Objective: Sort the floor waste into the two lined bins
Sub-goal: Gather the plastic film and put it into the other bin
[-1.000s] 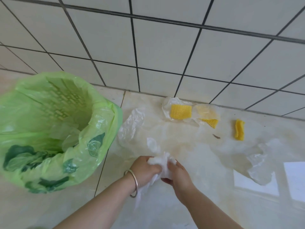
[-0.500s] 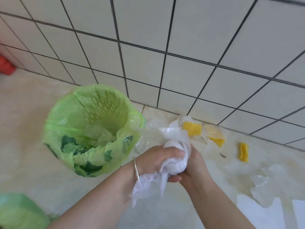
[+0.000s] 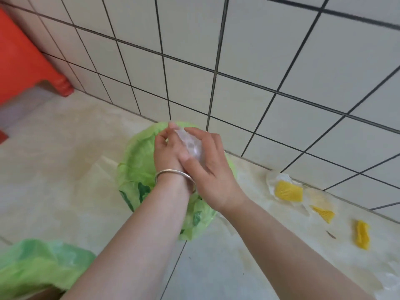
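Note:
Both my hands are over the mouth of a green-lined bin (image 3: 134, 167) by the tiled wall. My left hand (image 3: 167, 151), with a metal bangle on the wrist, and my right hand (image 3: 207, 169) press a crumpled clear plastic bag (image 3: 191, 144) between them above the bin. A second green-lined bin (image 3: 36, 265) shows at the bottom left. Yellow foam-net pieces lie on the floor at the right: one (image 3: 289, 191) on a clear wrapper, one smaller (image 3: 323, 214), one alone (image 3: 362, 234).
An orange plastic stool (image 3: 23, 68) stands at the far left against the wall. More clear plastic film (image 3: 389, 280) lies at the bottom right floor edge. The tiled wall (image 3: 259, 61) runs close behind the bin.
My hands lifted the clear plastic from the floor, bunched it up and carried it left over the bin. The view swung left, showing the stool and the second bin.

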{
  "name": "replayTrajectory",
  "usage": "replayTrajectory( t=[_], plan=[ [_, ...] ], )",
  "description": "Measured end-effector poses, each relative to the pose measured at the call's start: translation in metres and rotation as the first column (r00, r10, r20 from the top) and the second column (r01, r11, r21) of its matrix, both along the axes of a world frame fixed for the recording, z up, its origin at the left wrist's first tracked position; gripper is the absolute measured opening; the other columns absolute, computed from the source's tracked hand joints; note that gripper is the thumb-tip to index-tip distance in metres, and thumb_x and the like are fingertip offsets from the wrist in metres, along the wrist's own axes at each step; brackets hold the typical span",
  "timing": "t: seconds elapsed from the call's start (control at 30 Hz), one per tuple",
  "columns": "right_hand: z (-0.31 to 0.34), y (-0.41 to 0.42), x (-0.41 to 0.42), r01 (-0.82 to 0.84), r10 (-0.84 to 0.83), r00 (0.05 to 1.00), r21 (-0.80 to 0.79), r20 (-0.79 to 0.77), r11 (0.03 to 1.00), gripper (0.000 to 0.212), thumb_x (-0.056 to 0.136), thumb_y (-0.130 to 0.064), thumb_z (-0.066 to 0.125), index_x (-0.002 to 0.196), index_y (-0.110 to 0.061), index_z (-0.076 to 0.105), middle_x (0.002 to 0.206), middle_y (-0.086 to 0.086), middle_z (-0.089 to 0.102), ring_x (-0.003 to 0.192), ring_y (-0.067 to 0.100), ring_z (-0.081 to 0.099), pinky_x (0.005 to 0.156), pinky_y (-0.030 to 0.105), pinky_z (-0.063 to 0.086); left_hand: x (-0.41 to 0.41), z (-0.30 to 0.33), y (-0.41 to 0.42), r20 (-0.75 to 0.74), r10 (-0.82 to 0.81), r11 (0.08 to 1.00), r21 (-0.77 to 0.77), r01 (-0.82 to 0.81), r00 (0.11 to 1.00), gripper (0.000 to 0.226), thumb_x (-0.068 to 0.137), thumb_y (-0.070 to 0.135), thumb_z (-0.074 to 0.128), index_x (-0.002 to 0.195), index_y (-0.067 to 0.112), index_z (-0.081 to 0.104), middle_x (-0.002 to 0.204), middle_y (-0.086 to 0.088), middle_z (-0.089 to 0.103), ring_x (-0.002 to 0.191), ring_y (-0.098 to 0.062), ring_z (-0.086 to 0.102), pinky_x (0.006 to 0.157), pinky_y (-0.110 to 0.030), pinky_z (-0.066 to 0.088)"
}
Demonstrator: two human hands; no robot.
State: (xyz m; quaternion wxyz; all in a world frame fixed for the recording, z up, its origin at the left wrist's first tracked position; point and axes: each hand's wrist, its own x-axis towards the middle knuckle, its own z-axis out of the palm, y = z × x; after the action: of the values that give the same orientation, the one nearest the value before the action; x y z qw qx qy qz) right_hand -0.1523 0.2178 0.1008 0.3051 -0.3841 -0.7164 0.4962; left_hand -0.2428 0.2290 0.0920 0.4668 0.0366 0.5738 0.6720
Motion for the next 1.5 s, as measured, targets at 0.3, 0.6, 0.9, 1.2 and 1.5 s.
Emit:
replayTrajectory(
  t=[0.3,0.6,0.9,1.2,1.5],
  plan=[
    [-0.067,0.038,-0.054,-0.124,0.105,0.828,-0.002,0.551,0.992,0.048,0.097,-0.029,0.043,0.143,-0.023,0.032,0.145,0.01,0.023,0.133,0.033,0.03,0.113,0.042,0.028,-0.034,-0.053,0.009,0.164,-0.126,0.925,-0.338,0.175,0.978,0.04,0.099,0.036,0.029,0.097,0.007,0.056,0.081,-0.008,0.056,0.098,-0.023,0.054,0.088,-0.031,0.041],
    [-0.103,0.07,-0.059,-0.447,0.497,0.051,-0.424,0.867,0.787,0.065,0.096,-0.03,0.04,0.151,-0.025,0.005,0.158,0.013,0.01,0.14,0.036,0.027,0.111,0.048,0.032,-0.043,-0.089,0.04,-0.101,-0.359,0.71,-0.675,0.202,0.928,0.041,0.101,0.012,0.026,0.135,-0.007,0.04,0.128,-0.019,0.053,0.112,-0.029,0.054,0.08,-0.025,0.048],
    [-0.04,0.057,-0.029,-0.353,0.105,0.544,0.114,0.832,0.929,0.033,0.093,-0.016,0.047,0.125,-0.013,0.051,0.125,0.008,0.049,0.117,0.027,0.049,0.09,0.035,0.045,-0.034,-0.093,0.043,-0.312,-0.615,0.614,-0.766,0.192,0.724,0.043,0.093,0.019,0.041,0.129,-0.002,0.047,0.13,-0.025,0.051,0.127,-0.037,0.044,0.108,-0.044,0.036],
    [0.007,0.002,0.096,0.032,-0.223,0.76,0.308,0.61,0.951,0.024,0.085,-0.013,0.051,0.107,-0.005,0.057,0.109,0.011,0.056,0.104,0.03,0.05,0.068,0.029,0.029,0.091,-0.008,0.014,-0.866,-0.393,0.917,-0.348,0.193,0.309,0.057,0.069,0.026,0.046,0.122,0.01,0.056,0.133,-0.011,0.051,0.132,-0.032,0.036,0.113,-0.038,0.024],
    [-0.013,-0.045,0.231,0.363,-0.23,0.64,-0.025,0.733,0.931,0.033,0.089,-0.02,0.047,0.12,-0.013,0.055,0.118,0.009,0.053,0.114,0.027,0.051,0.082,0.031,0.042,0.238,-0.017,-0.024,-0.539,-0.813,0.54,-0.561,0.628,0.219,0.033,0.089,0.017,0.047,0.121,0.021,0.054,0.112,-0.005,0.067,0.103,-0.025,0.061,0.088,-0.025,0.044]
  ],
)
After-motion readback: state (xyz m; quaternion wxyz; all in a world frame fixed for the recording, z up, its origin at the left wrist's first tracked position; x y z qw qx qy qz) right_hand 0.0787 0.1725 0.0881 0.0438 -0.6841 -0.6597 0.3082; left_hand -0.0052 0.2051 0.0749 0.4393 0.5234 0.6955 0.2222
